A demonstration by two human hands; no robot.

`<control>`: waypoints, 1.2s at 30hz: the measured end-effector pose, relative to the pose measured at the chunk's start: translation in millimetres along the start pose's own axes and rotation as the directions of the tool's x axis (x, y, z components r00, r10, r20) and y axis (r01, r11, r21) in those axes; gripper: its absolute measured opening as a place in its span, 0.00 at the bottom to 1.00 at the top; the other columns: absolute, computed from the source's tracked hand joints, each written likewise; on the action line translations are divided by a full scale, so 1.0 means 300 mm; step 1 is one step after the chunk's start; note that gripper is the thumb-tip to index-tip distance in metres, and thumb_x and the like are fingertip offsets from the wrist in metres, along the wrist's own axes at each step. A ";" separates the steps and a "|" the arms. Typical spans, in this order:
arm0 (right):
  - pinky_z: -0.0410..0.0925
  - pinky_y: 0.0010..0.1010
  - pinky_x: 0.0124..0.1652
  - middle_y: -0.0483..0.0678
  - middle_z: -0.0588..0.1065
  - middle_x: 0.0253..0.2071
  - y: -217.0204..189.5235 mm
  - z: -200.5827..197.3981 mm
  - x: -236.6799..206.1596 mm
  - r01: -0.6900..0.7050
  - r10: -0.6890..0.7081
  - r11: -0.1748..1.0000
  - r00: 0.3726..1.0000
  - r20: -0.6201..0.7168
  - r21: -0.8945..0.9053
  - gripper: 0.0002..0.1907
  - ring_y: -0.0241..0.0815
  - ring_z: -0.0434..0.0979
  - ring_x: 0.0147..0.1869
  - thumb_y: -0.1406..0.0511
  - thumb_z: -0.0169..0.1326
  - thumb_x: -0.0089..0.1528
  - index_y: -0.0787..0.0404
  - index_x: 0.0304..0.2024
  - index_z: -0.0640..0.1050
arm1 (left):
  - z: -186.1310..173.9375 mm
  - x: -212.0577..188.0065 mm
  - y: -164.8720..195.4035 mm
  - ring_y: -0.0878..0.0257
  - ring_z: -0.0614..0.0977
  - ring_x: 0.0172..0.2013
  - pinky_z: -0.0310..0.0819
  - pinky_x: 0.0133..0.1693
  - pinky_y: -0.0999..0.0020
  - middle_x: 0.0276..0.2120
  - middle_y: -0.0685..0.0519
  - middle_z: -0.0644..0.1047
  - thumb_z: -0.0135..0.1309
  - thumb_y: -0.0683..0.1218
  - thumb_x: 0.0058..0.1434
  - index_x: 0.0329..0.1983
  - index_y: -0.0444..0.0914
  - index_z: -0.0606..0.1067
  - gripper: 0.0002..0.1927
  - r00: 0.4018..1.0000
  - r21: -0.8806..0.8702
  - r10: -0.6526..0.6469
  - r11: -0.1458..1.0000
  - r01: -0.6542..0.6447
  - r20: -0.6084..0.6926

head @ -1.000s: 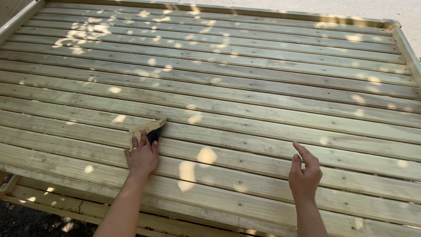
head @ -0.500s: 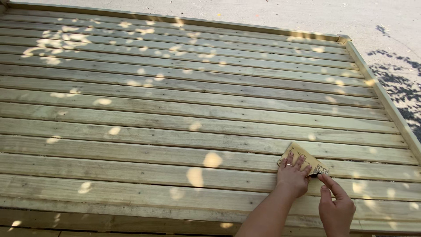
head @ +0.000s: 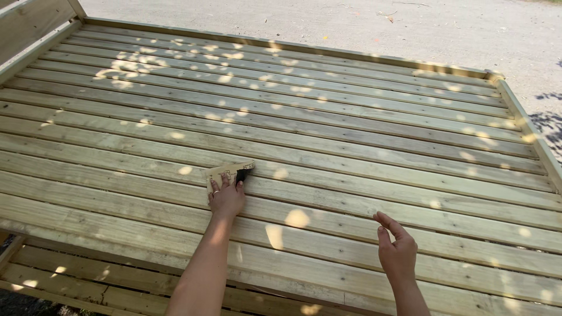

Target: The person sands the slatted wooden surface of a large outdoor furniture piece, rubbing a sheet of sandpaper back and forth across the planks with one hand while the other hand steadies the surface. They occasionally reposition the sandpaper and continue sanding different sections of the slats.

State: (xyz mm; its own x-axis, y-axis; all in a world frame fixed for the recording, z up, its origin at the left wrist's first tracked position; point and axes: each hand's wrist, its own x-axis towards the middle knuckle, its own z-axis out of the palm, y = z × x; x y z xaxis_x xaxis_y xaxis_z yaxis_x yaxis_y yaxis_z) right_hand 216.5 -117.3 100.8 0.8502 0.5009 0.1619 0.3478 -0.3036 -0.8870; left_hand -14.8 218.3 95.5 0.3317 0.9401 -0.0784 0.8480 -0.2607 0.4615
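- Left hand (head: pixel 227 198) is a bit left of centre in the frame, palm down, fingers spread flat and pressing on a tan sheet of sandpaper (head: pixel 225 172) wrapped around a dark block.
- The sandpaper lies flat on one plank of the wooden deck (head: pixel 328 117), its far edge poking out past the fingertips, with a dark corner of the block showing on the right side.
- Right hand (head: pixel 397 251) is in the lower right, well apart from the sandpaper, holding nothing. Fingers are loosely curled with the index finger sticking out, hovering over or lightly touching a plank; can't tell which.
- The deck fills most of the frame, pale planks running left to right, dappled with sunlight spots.
- Gravel ground (head: pixel 410 29) runs across the top beyond the far edge.
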 end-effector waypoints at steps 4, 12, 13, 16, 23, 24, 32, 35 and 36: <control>0.62 0.38 0.63 0.52 0.71 0.66 -0.095 0.036 0.149 0.016 -0.008 0.999 0.976 0.217 -0.038 0.39 0.45 0.66 0.70 0.57 0.65 0.57 0.57 0.68 0.68 | 0.107 -0.059 0.165 0.54 0.79 0.51 0.70 0.58 0.58 0.47 0.43 0.82 0.43 0.66 0.71 0.58 0.30 0.77 0.35 0.910 -0.819 0.201 0.534 0.209 0.363; 0.65 0.48 0.64 0.67 0.74 0.63 -0.149 0.086 0.344 -0.343 0.365 0.927 0.728 0.580 -0.153 0.38 0.60 0.69 0.70 0.47 0.58 0.60 0.63 0.65 0.73 | 0.283 -0.169 0.444 0.66 0.78 0.41 0.72 0.47 0.67 0.41 0.54 0.80 0.52 0.60 0.70 0.51 0.36 0.79 0.23 0.817 -0.925 0.455 0.300 0.235 0.355; 0.67 0.51 0.63 0.74 0.73 0.60 -0.127 0.084 0.349 -0.280 0.376 0.925 0.776 0.507 -0.258 0.37 0.66 0.68 0.67 0.47 0.54 0.65 0.70 0.63 0.75 | 0.288 -0.148 0.435 0.65 0.76 0.40 0.71 0.45 0.65 0.39 0.53 0.79 0.53 0.60 0.72 0.50 0.34 0.79 0.24 0.847 -0.925 0.432 0.344 0.163 0.310; 0.67 0.39 0.65 0.56 0.71 0.70 -0.024 0.047 0.361 0.166 -0.049 0.905 0.955 0.292 -0.391 0.27 0.53 0.69 0.73 0.50 0.46 0.72 0.56 0.68 0.71 | 0.251 -0.034 0.298 0.54 0.79 0.47 0.75 0.49 0.57 0.47 0.49 0.79 0.52 0.58 0.69 0.50 0.40 0.79 0.19 0.983 -0.488 0.178 0.855 -0.176 -0.042; 0.37 0.59 0.69 0.50 0.38 0.81 0.166 0.180 0.221 0.392 0.067 0.455 0.880 0.470 -0.799 0.46 0.56 0.32 0.81 0.43 0.41 0.65 0.50 0.79 0.43 | 0.221 0.108 -0.019 0.46 0.53 0.72 0.39 0.66 0.36 0.72 0.48 0.59 0.41 0.58 0.67 0.70 0.45 0.63 0.29 0.949 0.167 0.215 0.970 -0.179 -0.232; 0.36 0.61 0.69 0.49 0.39 0.80 0.154 0.279 0.209 0.464 -0.037 0.492 0.857 0.514 -0.737 0.44 0.56 0.32 0.81 0.43 0.38 0.65 0.51 0.77 0.44 | 0.231 0.113 -0.025 0.48 0.52 0.73 0.38 0.67 0.37 0.73 0.50 0.57 0.39 0.58 0.68 0.72 0.47 0.61 0.29 0.959 0.166 0.205 0.971 -0.174 -0.194; 0.35 0.61 0.73 0.50 0.43 0.80 -0.227 0.956 0.310 0.660 -0.151 0.610 0.640 0.753 -0.439 0.32 0.57 0.35 0.82 0.44 0.34 0.68 0.36 0.76 0.55 | 0.223 0.100 -0.034 0.52 0.53 0.75 0.40 0.70 0.40 0.75 0.49 0.58 0.36 0.54 0.71 0.74 0.41 0.59 0.30 0.963 0.085 0.195 0.980 -0.182 -0.184; 0.35 0.58 0.74 0.47 0.43 0.80 -0.251 0.838 0.308 0.699 -0.145 0.578 0.595 0.791 -0.420 0.28 0.55 0.34 0.83 0.46 0.33 0.69 0.27 0.73 0.57 | 0.200 0.095 -0.022 0.54 0.53 0.75 0.41 0.70 0.42 0.75 0.49 0.57 0.36 0.55 0.71 0.74 0.40 0.59 0.30 0.968 0.106 0.185 0.980 -0.168 -0.167; 0.34 0.56 0.74 0.45 0.41 0.80 -0.219 0.740 0.309 0.688 -0.093 0.560 0.606 0.790 -0.462 0.27 0.52 0.32 0.83 0.46 0.32 0.70 0.26 0.73 0.56 | 0.194 0.096 -0.014 0.54 0.53 0.75 0.41 0.70 0.43 0.75 0.50 0.56 0.37 0.55 0.70 0.74 0.42 0.58 0.30 0.971 0.103 0.175 0.982 -0.159 -0.161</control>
State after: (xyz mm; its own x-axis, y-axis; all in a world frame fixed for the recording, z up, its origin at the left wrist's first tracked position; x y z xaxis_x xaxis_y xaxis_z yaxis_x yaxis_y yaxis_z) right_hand 184.8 128.8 78.1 0.1706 0.9721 -0.1610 0.9622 -0.1995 -0.1852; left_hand 15.3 233.6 40.0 0.4039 0.9030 0.1465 0.8224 -0.4285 0.3743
